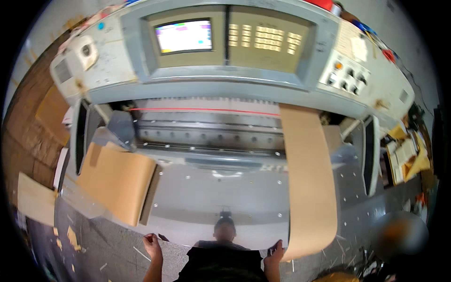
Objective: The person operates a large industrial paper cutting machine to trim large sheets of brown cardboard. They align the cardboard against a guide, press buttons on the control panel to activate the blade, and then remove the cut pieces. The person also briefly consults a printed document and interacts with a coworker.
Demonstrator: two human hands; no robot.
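Observation:
A long strip of brown paper [310,183] runs from under the paper cutter's front beam across the right of the shiny metal table [221,192], its near end curling over the front edge. At the left corner of that end, my right hand [275,255] is closed on the paper, thumb up; its other fingers are mostly hidden. By the table's front edge on the left, my left hand [152,245] is curled closed, with nothing visible in it. Beyond it lies a stack of brown paper [117,178], with a rounded fold on its right side.
The cutter has a lit screen [184,36], a keypad [265,37] and a knob panel [346,77]. A red light line [206,110] crosses its bed. Dark upright side guards [371,155] flank the table. Paper scraps [73,237] litter the floor. Papers [406,155] are piled at the right.

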